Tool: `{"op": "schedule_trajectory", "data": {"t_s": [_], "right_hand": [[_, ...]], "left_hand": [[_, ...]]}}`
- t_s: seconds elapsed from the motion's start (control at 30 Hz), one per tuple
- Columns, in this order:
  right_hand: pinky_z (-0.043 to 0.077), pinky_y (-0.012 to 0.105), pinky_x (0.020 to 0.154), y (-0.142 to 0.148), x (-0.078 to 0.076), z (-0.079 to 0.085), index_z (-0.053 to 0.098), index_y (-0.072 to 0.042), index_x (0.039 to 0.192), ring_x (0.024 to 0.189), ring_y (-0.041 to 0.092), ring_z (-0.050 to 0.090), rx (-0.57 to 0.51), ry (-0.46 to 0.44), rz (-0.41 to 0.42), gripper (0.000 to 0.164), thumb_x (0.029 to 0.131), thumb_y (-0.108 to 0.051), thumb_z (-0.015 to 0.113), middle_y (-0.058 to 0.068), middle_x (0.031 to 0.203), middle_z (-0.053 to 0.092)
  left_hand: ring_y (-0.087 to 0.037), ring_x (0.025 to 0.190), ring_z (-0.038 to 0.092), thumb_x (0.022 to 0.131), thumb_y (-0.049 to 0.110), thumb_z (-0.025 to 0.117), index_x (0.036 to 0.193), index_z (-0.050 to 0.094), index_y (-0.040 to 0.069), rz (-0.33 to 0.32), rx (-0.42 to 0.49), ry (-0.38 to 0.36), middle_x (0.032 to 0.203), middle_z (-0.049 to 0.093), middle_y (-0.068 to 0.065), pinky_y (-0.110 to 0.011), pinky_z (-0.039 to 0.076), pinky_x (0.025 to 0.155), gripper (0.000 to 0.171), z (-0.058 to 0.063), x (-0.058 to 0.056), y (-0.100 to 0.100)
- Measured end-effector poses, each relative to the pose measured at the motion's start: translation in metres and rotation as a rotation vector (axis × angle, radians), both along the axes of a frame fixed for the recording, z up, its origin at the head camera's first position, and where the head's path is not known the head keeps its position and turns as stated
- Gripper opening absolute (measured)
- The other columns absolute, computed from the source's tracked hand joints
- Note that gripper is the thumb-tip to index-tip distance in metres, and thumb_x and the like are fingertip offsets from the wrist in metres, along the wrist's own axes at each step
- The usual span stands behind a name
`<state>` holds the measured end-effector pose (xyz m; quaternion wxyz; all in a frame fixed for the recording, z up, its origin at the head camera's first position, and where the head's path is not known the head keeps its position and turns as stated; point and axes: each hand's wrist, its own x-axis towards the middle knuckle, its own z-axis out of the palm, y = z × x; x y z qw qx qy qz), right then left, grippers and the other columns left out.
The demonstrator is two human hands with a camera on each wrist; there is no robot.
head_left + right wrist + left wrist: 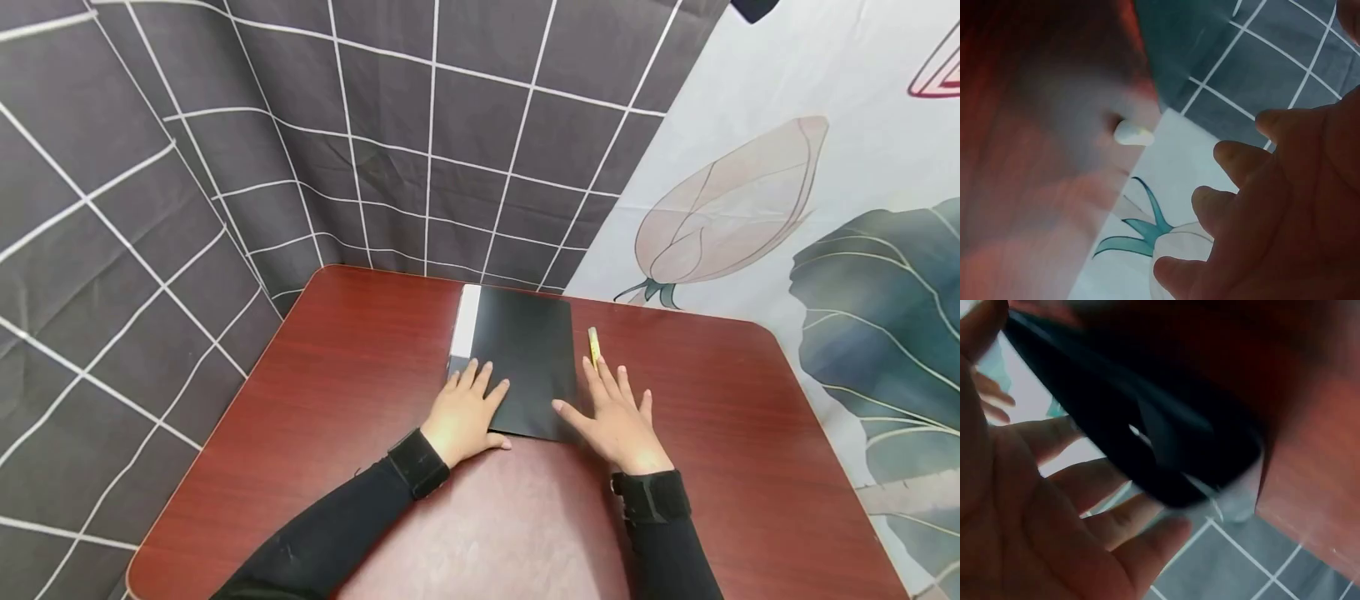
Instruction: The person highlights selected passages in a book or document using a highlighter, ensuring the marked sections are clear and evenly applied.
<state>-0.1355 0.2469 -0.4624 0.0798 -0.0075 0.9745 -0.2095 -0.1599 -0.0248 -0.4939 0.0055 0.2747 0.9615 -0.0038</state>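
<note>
A black folder [522, 358] with a white strip [466, 321] along its left side lies on the table. My left hand [461, 421] rests at its lower left corner, fingers spread and straight. In the left wrist view, the folder [1116, 425] shows a dark gap between its covers, seen from the edge beside my extended fingers. My right hand [619, 421] is spread by the folder's right side, its thumb over that edge. Just beyond its fingertips lies a slim yellow pen-like stick [594, 342], partly covered by them; the right wrist view shows its pale end [1132, 133].
The reddish-brown wooden table [360, 350] has rounded corners. A dark grey curtain [390, 108] with white grid lines hangs behind and to the left. To the right hangs a white cloth [855, 75] with a pink bud and blue-green leaves.
</note>
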Motion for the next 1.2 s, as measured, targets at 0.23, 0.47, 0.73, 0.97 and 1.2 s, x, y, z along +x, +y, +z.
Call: {"op": "schedule_trajectory", "data": {"t_s": [0.23,0.47,0.73,0.97,1.2], "right_hand": [[0.002,0.089,0.133,0.009,0.013,-0.001,0.021,-0.013,0.183,0.177,0.054,0.007,-0.017,0.024,-0.006,0.102,0.109,-0.076,0.053,0.021,0.191,0.017],[0.017,0.086,0.134,0.019,0.022,0.001,0.029,-0.004,0.179,0.174,0.055,0.022,-0.009,0.107,-0.039,0.076,0.121,-0.051,0.043,0.028,0.186,0.030],[0.034,0.075,0.134,0.007,0.025,-0.001,0.050,0.006,0.166,0.166,0.057,0.040,0.014,0.228,0.081,0.069,0.111,-0.030,0.067,0.032,0.175,0.047],[0.048,0.066,0.129,-0.025,0.016,-0.020,0.062,-0.006,0.162,0.162,0.048,0.052,0.019,0.155,0.318,0.067,0.105,-0.037,0.077,0.023,0.174,0.055],[0.048,0.064,0.129,-0.035,0.010,-0.023,0.066,-0.010,0.160,0.160,0.047,0.055,0.062,0.116,0.402,0.057,0.108,-0.029,0.077,0.022,0.170,0.059]], "left_hand": [[-0.034,0.139,0.074,0.100,0.069,0.076,0.152,0.074,0.023,-0.029,-0.048,0.145,0.156,0.074,-0.012,-0.045,0.067,0.105,0.069,0.005,0.011,0.008],[-0.021,0.105,0.083,0.106,0.053,0.077,0.143,0.079,0.020,-0.118,-0.032,0.386,0.133,0.086,-0.003,-0.032,0.069,0.074,0.049,0.003,0.015,0.003],[-0.018,0.101,0.087,0.100,0.017,0.087,0.155,0.064,0.002,-0.202,0.174,0.396,0.136,0.084,-0.011,-0.028,0.070,0.081,0.061,0.017,0.017,-0.023],[-0.014,0.069,0.063,0.107,0.004,0.069,0.165,0.045,-0.006,-0.115,0.455,0.136,0.111,0.082,-0.014,-0.025,0.052,0.062,0.064,0.029,0.024,-0.055],[-0.024,0.096,0.074,0.113,0.012,0.052,0.172,0.026,-0.011,0.109,0.681,-0.114,0.119,0.078,-0.028,-0.042,0.063,0.079,0.068,0.038,0.027,-0.078]]}}
